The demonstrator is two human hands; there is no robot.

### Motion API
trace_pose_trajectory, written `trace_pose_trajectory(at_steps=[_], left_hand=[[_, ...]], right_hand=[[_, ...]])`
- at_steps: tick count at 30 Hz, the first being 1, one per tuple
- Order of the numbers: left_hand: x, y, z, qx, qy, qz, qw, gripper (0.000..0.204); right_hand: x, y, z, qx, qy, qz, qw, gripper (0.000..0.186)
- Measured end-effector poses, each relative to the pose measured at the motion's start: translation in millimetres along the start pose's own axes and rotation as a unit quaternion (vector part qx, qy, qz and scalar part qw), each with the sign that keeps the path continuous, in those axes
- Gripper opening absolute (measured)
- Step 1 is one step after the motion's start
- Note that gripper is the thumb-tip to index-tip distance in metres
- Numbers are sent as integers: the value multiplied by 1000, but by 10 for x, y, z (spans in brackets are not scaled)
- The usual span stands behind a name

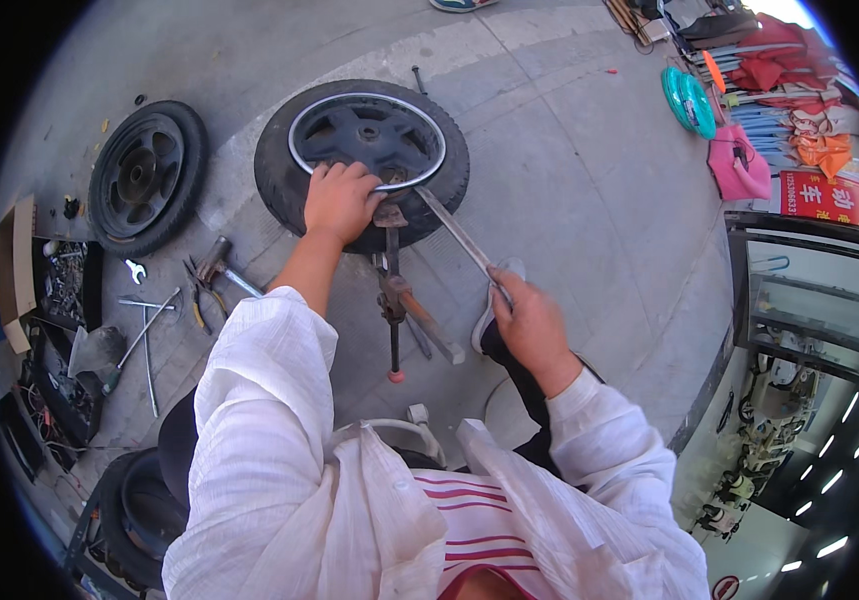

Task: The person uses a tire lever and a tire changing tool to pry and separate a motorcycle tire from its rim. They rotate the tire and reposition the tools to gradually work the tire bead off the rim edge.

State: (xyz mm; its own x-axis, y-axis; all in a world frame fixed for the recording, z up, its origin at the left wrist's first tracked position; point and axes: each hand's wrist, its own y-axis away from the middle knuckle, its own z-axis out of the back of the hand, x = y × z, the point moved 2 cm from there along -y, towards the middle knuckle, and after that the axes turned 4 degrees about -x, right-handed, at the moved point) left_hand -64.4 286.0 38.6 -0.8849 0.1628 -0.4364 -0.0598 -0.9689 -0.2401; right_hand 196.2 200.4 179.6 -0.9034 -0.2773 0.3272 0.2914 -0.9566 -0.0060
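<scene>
A black tyre [277, 168] on a dark wheel [399, 122] with a silver rim edge lies in front of me. My left hand [342, 205] curls its fingers over the rim's near edge. A metal pry bar [454, 230] runs from that edge to my right hand [520, 315], which is closed round its lower end. Between my hands, a metal clamping tool [392, 297] with a flat head sits at the tyre's near side, its lower shaft ending in a red tip. A wooden handle [424, 318] lies angled across it.
At left are another wheel [139, 175], a hammer [214, 258], pliers [199, 305], a cross wrench [146, 355], toolboxes [61, 290] and tyres [139, 500]. At right are teal coils [689, 100], a pink bag [734, 160], piled goods and a glass-fronted shop [809, 280].
</scene>
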Motion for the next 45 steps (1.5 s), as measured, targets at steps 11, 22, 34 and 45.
trace_pose_trajectory(at_steps=[11, 22, 34, 45], left_hand=[[65, -10, -56, 16, 33, 7, 999, 12], [98, -70, -9, 22, 41, 21, 999, 12], [177, -67, -56, 60, 34, 3, 998, 18], [359, -251, 309, 226, -37, -57, 972, 32]], right_hand=[[351, -1604, 724, 238, 105, 123, 958, 18], [338, -1276, 457, 199, 67, 105, 972, 19], [-406, 602, -629, -86, -186, -237, 950, 33], [-310, 1319, -2122, 264, -287, -261, 883, 64]])
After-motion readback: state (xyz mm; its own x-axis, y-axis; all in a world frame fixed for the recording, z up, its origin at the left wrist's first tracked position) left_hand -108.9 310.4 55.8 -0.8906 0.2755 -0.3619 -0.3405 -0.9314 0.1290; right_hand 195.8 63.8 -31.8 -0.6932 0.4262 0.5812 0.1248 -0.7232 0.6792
